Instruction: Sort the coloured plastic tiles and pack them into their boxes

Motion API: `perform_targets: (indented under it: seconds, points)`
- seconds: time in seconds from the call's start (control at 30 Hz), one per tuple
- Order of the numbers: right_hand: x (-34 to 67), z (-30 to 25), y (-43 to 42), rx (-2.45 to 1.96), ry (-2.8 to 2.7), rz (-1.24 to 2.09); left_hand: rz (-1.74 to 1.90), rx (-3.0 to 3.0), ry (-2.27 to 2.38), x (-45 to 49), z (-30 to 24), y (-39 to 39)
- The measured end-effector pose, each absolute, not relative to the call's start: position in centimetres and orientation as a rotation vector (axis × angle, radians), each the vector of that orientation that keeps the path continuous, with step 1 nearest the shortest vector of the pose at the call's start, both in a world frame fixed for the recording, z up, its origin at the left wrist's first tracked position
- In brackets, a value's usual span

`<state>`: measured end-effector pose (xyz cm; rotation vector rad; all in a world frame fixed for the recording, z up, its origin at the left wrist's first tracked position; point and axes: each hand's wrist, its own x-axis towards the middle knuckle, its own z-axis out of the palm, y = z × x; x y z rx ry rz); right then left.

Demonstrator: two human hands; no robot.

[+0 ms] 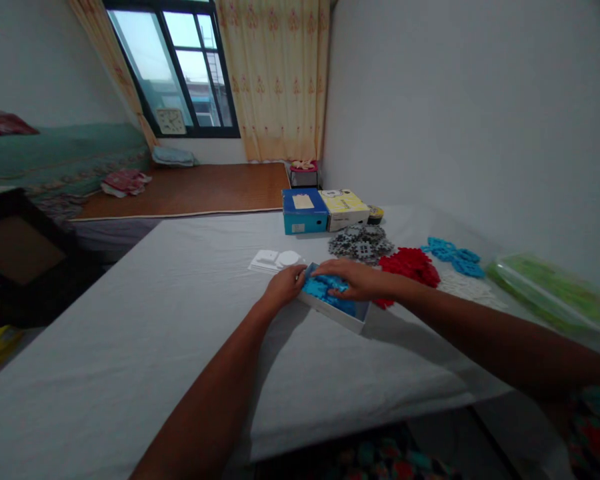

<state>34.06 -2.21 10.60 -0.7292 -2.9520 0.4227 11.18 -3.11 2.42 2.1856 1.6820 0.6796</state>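
And here at the middle of the counter (pixel 220 327), draped in white cloth, sits the open box (pixel 349 323), blue pieces (pixel 325 288) heaped inside it! The left hand (pixel 283 287) is at the box's nine o'clock end, its fingers bent round the wall, pinching it. Over the top comes the right hand (pixel 359 279), in from three o'clock, its thumb parted from the fingers and hanging above the blue pieces; those fingers stretch toward the far rim, and whether they press on anything, I can't tell.

Look around the box! White parts (pixel 289 259) lie flat at ten o'clock, just beyond the left hand. A blue carton (pixel 305 217) stands further off at eleven, touching a yellow carton (pixel 347 217) at twelve. One o'clock, a grey pile (pixel 363 243); two o'clock, a red pile (pixel 415 265), partly behind the right forearm. Out past the red, between two and three, a loose blue cluster (pixel 455 257), with a white pile (pixel 467 288) at three. And well apart, also at three, a green tub (pixel 555 293) under a clear cover!
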Motion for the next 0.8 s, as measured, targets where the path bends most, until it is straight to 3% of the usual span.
perform_targets:
  seconds: [0.13,0.27,0.47,0.57,0.67,0.8]
  points:
    - [34.8,9.4,-2.7,-0.831,-3.118,0.311,0.658,2.185,1.71,11.2,2.5,-3.2]
    - [36.4,9.8,-2.3,-1.073,-2.922,0.378,0.633,2.174,1.772,11.4,2.5,-3.1]
    - [36.8,9.6,-2.8,-0.88,-2.854,0.487,0.617,2.181,1.752,11.2,2.5,-3.0]
    - [39.3,10.1,-0.7,-0.894,-2.727,0.384,0.624,2.154,1.758,11.0,2.5,-2.9]
    - [45.3,10.8,4.2,-1.112,-2.546,0.166,0.607,2.143,1.773,10.8,2.5,-2.7]
    - [56.8,10.4,10.6,-1.746,-2.4,-0.015,0.58,2.127,1.783,10.6,2.8,-2.6]
